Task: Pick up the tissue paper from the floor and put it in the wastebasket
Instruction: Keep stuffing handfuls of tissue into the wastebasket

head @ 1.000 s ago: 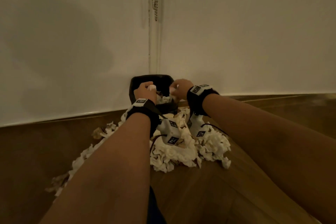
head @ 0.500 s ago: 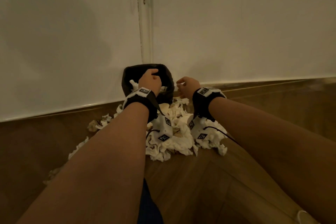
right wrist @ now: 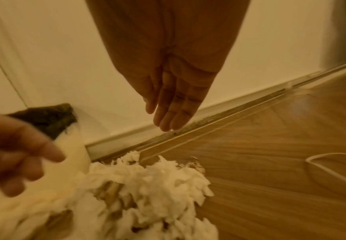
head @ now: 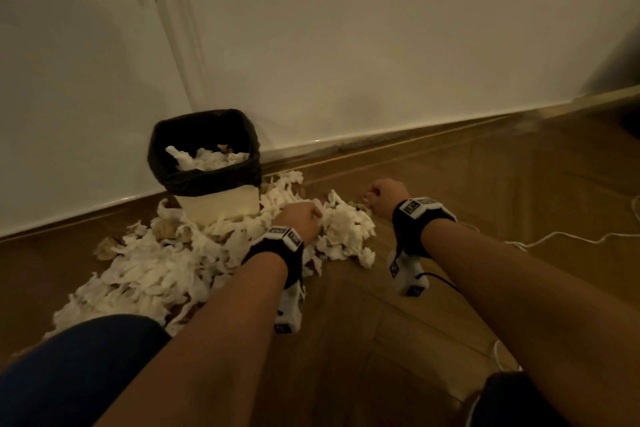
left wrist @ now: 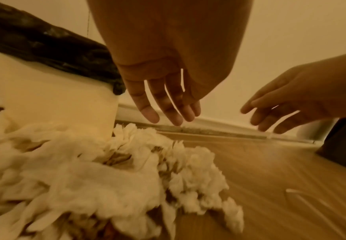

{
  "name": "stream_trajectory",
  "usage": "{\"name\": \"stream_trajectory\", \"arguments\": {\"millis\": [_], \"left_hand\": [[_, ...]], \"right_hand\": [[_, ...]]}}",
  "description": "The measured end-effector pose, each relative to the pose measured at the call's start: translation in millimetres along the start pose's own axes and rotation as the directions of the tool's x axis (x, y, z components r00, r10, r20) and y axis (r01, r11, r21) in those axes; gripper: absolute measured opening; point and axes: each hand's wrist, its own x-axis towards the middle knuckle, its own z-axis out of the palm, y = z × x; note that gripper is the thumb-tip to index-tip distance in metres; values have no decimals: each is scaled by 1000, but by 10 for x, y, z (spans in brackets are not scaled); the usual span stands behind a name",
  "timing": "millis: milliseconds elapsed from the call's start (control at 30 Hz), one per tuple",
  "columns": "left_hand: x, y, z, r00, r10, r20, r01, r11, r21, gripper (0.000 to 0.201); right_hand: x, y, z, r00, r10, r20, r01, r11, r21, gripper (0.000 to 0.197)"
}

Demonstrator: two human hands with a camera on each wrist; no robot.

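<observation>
Wooden floor [head: 433, 305] meets a pale wall [head: 381, 45] along a skirting strip, in dim warm light. Seen from the left wrist, the left hand's [left wrist: 168, 78] fingers [left wrist: 147, 112] point down, straight and slightly spread, holding nothing, over the near right part of the tissue paper [left wrist: 85, 178]. From the right wrist, the right hand's [right wrist: 176, 91] fingers [right wrist: 166, 116] are likewise straight, held close together and empty, above bare floor just past the pile's right edge. In the head view the left hand [head: 299, 218] hangs over the tissue paper [head: 194, 260] and the right hand [head: 386, 196] is beside it to the right, both with black wrist straps. The paper lies in a wide crumpled heap on the floor, spreading from the wall towards the person and touching the base of the wastebasket [head: 218, 204]. That wastebasket, pale with a black bag over its rim, stands against the wall and already has tissue inside. A white cord [head: 561, 239] trails across the floor on the right.
</observation>
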Motion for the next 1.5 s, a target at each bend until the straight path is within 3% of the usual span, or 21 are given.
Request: {"name": "stream_trajectory", "arguments": {"millis": [167, 267, 333, 400, 467, 600, 700, 800, 1033, 1167, 1200, 1300, 1367, 1500], "left_hand": [[-14, -194, 332, 995, -34, 99, 20, 990, 136, 28], [22, -186, 530, 974, -16, 225, -54, 952, 302, 28], [49, -160, 690, 938, 30, 345, -181, 892, 415, 29], [61, -151, 864, 904, 90, 419, -301, 829, 471, 31], [61, -158, 1014, 909, 141, 393, -340, 796, 501, 31], [92, -237, 1217, 931, 50, 360, -229, 851, 473, 44], [108, -395, 1305, 893, -77, 444, -168, 857, 488, 54], [37, -542, 1350, 876, -152, 458, -122, 849, 515, 51], [-114, -665, 1290, 908, -125, 401, -64, 902, 427, 30], [-113, -618, 1311, 862, -42, 506, -98, 964, 248, 28], [-115, -589, 1313, 881, -1, 474, -94, 980, 176, 27], [-104, -532, 1277, 977, 65, 205, -61, 998, -25, 22], [-75, -537, 1250, 996, 51, 71, -45, 995, -85, 29], [-115, -587, 1225, 998, -20, -56, 35, 959, 281, 46]], "right_hand": [[-9, 419, 107, 987, 123, 107, -116, 991, -72, 26], [-18, 641, 323, 927, 227, 298, -184, 969, -166, 27], [-55, 732, 515, 911, 221, 348, -135, 958, -254, 8], [-66, 789, 721, 934, 148, 326, -54, 959, -280, 26], [-80, 823, 891, 942, 36, 334, 68, 953, -296, 14], [-29, 904, 1150, 912, -107, 397, 244, 918, -313, 53], [24, 922, 1252, 910, -121, 398, 259, 914, -313, 59], [53, 959, 1322, 910, -116, 397, 256, 912, -320, 61], [119, 895, 1352, 904, -171, 391, 308, 896, -320, 59], [168, 816, 1438, 874, -199, 443, 366, 869, -332, 62], [174, 809, 1474, 864, -213, 455, 388, 859, -335, 63], [160, 789, 1544, 858, -210, 468, 399, 847, -351, 59], [149, 796, 1581, 879, -151, 452, 329, 878, -347, 55], [153, 896, 1636, 924, -10, 382, 112, 963, -245, 40]]}}
